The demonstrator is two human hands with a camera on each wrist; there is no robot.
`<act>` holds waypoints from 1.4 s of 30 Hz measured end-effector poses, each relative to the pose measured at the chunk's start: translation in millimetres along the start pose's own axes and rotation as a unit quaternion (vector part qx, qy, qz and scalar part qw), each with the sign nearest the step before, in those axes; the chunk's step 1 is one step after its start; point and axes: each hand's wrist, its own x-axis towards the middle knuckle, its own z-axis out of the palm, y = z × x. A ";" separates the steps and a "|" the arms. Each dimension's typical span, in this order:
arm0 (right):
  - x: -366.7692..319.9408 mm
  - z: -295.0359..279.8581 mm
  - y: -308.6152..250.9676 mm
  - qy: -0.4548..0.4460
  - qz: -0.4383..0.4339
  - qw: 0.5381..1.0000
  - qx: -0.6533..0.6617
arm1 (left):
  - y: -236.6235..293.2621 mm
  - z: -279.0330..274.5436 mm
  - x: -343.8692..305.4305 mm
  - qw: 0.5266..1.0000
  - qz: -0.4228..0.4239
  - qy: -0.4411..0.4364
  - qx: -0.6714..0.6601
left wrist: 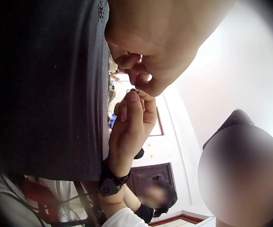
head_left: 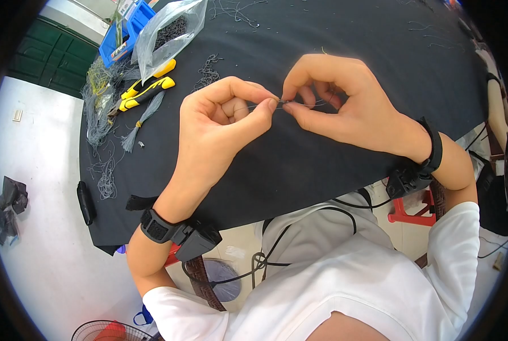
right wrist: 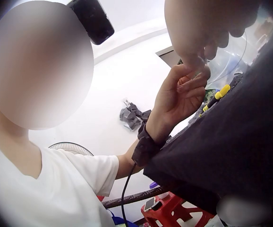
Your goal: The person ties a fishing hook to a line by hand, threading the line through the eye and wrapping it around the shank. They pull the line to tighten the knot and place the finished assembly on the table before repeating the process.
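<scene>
White sleeves (head_left: 180,315) lie nearest, then black wrist straps. The left hand (head_left: 222,122) pinches a thin grey strand (head_left: 280,102) between thumb and forefinger; the right hand (head_left: 350,105) pinches it just beside, the fingertips nearly meeting. The strand is above a black cloth (head_left: 254,187) that covers the table and shows soft creases. Beyond the left hand are a dark tangle (head_left: 207,74), a grey bundle (head_left: 134,133) bound in yellow, and yellow-and-black pliers (head_left: 148,94). Farther back, a clear bag (head_left: 174,34) of dark pieces leans by blue bins (head_left: 130,31), whose labels are too small to read. Past the table's edge are a red stool (head_left: 411,213) on pale floor tiles, a fan (head_left: 112,331), a white wall (head_left: 43,148) and a dark green door (head_left: 52,54).
</scene>
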 end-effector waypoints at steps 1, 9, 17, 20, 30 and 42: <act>0.0 0.2 0.4 0.001 -0.004 1.000 -0.002 | 0.0 0.0 0.2 1.000 0.001 0.000 0.000; 0.2 0.9 1.0 0.000 0.001 1.000 -0.001 | -0.7 0.4 0.2 1.000 -0.003 -0.002 0.000; 0.1 2.1 2.4 0.012 0.000 1.000 0.002 | -2.7 0.6 2.0 1.000 0.012 -0.008 -0.006; 0.1 1.6 2.0 0.011 0.003 1.000 0.001 | -0.4 1.7 1.7 1.000 0.003 -0.008 -0.004; 0.0 1.5 2.4 0.013 0.003 1.000 -0.007 | 0.3 1.3 0.1 1.000 -0.004 0.000 0.015; -1.5 0.1 -0.2 -0.001 0.007 1.000 0.003 | 0.5 0.4 0.6 0.999 -0.003 0.019 0.027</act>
